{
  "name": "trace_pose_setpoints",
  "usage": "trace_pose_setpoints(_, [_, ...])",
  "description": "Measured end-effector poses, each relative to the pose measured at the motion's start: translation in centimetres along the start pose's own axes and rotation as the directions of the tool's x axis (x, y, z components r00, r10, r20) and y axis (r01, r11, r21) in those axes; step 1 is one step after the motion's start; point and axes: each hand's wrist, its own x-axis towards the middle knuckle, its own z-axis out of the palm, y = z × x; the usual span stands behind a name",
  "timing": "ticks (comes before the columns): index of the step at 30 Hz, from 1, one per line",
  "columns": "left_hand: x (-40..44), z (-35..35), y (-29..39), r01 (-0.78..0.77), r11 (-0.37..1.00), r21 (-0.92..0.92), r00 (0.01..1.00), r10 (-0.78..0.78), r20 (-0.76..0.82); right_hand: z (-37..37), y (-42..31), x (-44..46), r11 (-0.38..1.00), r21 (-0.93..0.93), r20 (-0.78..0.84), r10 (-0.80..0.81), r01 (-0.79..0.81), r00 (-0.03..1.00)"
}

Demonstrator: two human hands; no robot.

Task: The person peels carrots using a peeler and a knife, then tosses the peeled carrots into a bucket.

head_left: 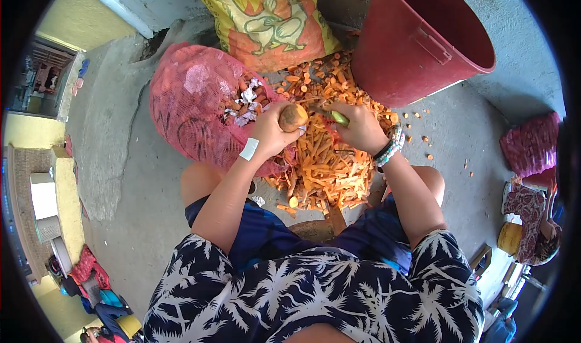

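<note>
My left hand [272,128] is wrapped round a thick orange carrot [293,118], its cut end facing right. My right hand [361,127] grips a tool with a green handle [340,118]; its blade points left toward the carrot, and a small gap lies between them. Below both hands a heap of orange peelings [333,172] covers the floor. Left of my left hand, a pink mesh sack [193,110] lies open with carrots and crumpled paper at its mouth.
A tall red bin [399,52] stands behind at the right, beside a yellow and orange sack [272,25] with printed birds. Cut pieces lie scattered near the bin. A purple bundle [531,144] is at the far right. A person [100,334] shows at the lower left.
</note>
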Motion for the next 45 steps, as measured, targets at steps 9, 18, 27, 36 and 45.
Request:
trace_pose_setpoints(9, [-0.1,-0.1,1.8,-0.084,0.976,0.201,0.996,0.082,0.018,1.2,-0.8,0.1,0.999,-0.046,0.125,-0.017,0.023,0.992])
trace_pose_setpoints(18, [-0.8,0.3,2.6,-0.101,0.991,0.092,0.995,0.099,0.030,4.4,7.9,0.6,0.856,-0.202,0.079,0.499,-0.476,0.863])
trace_pose_setpoints(27, [0.8,-0.3,-0.4,-0.118,0.979,0.165,0.991,0.127,-0.046,3.3,6.6,-0.1,0.830,-0.441,0.271,0.484,-0.340,0.832])
trace_pose_setpoints(36, [0.9,-0.6,0.3,-0.047,0.999,0.008,0.993,0.046,0.111,-0.1,2.7,0.3,0.929,-0.264,-0.106,0.241,-0.261,0.965])
trace_pose_setpoints(45, [0.6,-0.8,1.8,-0.024,0.968,-0.251,0.823,0.162,0.545,-0.4,1.3,1.0,0.990,0.105,0.498,0.031,-0.095,0.867])
